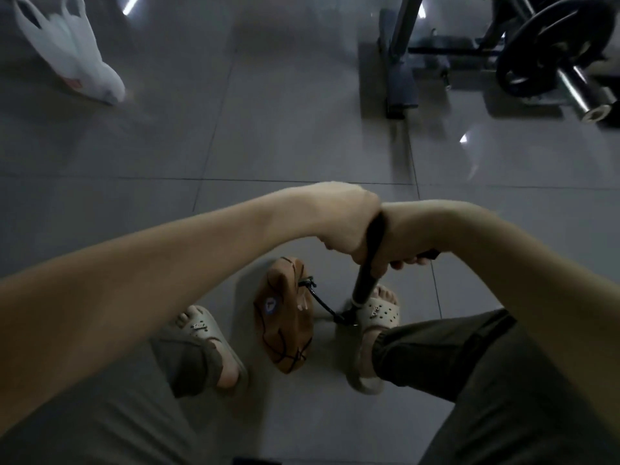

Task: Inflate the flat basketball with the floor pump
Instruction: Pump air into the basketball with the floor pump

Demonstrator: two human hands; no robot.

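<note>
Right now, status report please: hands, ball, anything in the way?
Left hand and right hand both grip pump handle. Basketball crumpled flat on floor, hose runs to it. Nothing blocking the pump.

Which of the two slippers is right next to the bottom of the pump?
The slipper on the right foot: the pump's base meets its toe end. The left slipper stands apart, across the flat basketball.

No text can be read. The flat basketball [285,330] bears a blue round emblem [270,305] with a white mark that is too blurred to make out. The small metal charms on the left sandal [208,333] and the right sandal [379,312] are illegible. So is the reddish print [73,82] on the white plastic bag [73,52] at the far left.
</note>
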